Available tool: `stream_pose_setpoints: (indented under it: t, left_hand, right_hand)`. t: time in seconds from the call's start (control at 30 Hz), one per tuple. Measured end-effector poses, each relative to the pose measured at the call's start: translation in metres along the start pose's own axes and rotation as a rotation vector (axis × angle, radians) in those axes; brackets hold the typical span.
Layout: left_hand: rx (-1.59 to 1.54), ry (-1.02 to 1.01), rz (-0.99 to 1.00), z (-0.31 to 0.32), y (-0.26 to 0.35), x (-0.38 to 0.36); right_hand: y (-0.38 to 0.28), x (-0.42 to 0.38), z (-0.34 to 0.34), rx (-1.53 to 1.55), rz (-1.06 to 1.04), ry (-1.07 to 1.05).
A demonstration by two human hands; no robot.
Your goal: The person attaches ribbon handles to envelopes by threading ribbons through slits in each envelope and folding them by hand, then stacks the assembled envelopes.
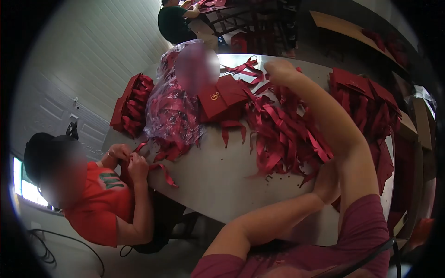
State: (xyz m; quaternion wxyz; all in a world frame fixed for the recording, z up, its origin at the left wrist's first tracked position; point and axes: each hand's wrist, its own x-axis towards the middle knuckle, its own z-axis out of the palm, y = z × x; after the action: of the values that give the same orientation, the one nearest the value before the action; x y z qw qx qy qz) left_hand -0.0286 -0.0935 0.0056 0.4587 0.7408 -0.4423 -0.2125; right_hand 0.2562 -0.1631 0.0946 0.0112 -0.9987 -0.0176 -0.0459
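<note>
My right hand (280, 72) is raised over the far side of the table, its fingers curled closed. A bit of red shows beside it, but what it grips is hidden. Low at the table's near right side is my left hand (327, 184), its fingers mostly concealed behind my right forearm. It sits against a loose heap of red ribbons (282, 134), touching or very close to it. Left of the heap lies a red gift bag (222, 98) with a gold emblem. More red bags (354, 82) with ribbons stand at the right edge.
Across the table (204, 178), a seated person in a red shirt (104, 194) handles a red ribbon. Clear plastic wrap (171, 111) covers a red pile, beside a ribboned bag bundle (132, 104). Another person (176, 23) sits farther back. Cardboard boxes (422, 116) stand at right.
</note>
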Motion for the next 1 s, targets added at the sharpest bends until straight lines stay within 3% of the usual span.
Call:
stream_pose_setpoints:
  t: [0.03, 0.07, 0.13, 0.3, 0.33, 0.37, 0.43, 0.53, 0.7, 0.8, 0.87, 0.9, 1.0]
  left_hand:
    - [-0.098, 0.302, 0.214, 0.031, -0.030, 0.004]
    - [-0.087, 0.316, 0.210, 0.034, -0.028, -0.001]
    - [-0.041, 0.568, 0.240, 0.034, -0.020, -0.006]
    - [-0.055, 0.451, 0.152, 0.048, -0.031, 0.006]
    - [-0.199, 0.339, 0.103, 0.043, -0.027, 0.004]
    - [-0.432, 0.344, -0.012, 0.108, -0.079, 0.034]
    - [-0.307, 0.509, -0.100, -0.040, -0.022, -0.019]
    - [-0.142, 0.644, -0.180, -0.078, -0.045, -0.040]
    - [0.024, 0.721, -0.252, -0.093, -0.057, -0.050]
    - [0.060, 0.693, -0.211, -0.075, -0.041, -0.036]
    - [-0.001, 0.578, -0.098, -0.036, -0.009, -0.014]
    - [-0.042, 0.506, -0.029, -0.022, -0.015, -0.010]
    - [-0.121, 0.331, 0.158, 0.042, -0.029, 0.006]
  right_hand:
    - [-0.002, -0.016, -0.010, -0.024, -0.053, -0.079]
    - [-0.004, -0.030, -0.020, -0.052, -0.105, -0.152]
    - [-0.009, -0.058, -0.036, -0.101, -0.122, -0.243]
    - [-0.016, -0.014, -0.004, 0.046, -0.020, -0.056]
    - [-0.033, -0.025, -0.020, 0.035, -0.057, -0.008]
    - [-0.054, -0.027, -0.028, 0.030, -0.084, 0.040]
    - [-0.119, 0.022, -0.009, 0.128, -0.255, 0.052]
    - [-0.162, 0.065, 0.018, 0.218, -0.371, 0.031]
    - [-0.171, 0.101, 0.062, 0.284, -0.403, -0.053]
    - [-0.122, 0.098, 0.071, 0.255, -0.314, -0.100]
    - [-0.022, 0.062, 0.065, 0.174, -0.115, -0.139]
    - [-0.022, 0.037, 0.047, 0.112, -0.152, -0.014]
    - [0.020, 0.049, 0.053, 0.111, -0.138, -0.096]
